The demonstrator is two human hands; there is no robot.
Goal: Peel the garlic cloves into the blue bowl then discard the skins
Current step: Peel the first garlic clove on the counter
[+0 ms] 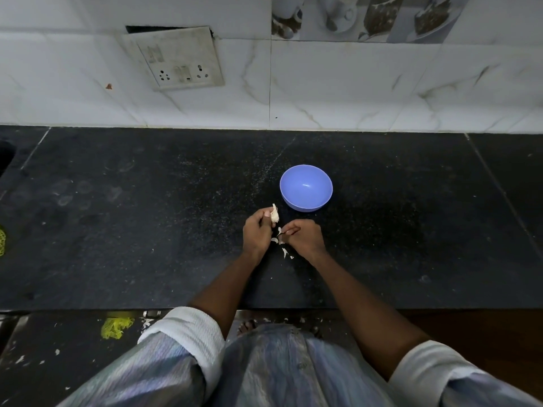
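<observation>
On the dark counter (147, 230) we are early in the job. Our left hand (256, 232) has its fingers wrapped around a garlic clove (274, 214) that wears most of its skin. A few skin scraps (284, 251) lie below, between our hands. Our right hand (305, 237) pinches a peeled-off sliver. The blue bowl (306, 188), just beyond, holds nothing we can see. Peeling and discarding remain.

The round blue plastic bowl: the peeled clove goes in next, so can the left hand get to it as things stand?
Probably yes. The round blue plastic bowl sits just beyond the left hand, which holds the pale garlic clove; only bare black counter lies between.
</observation>
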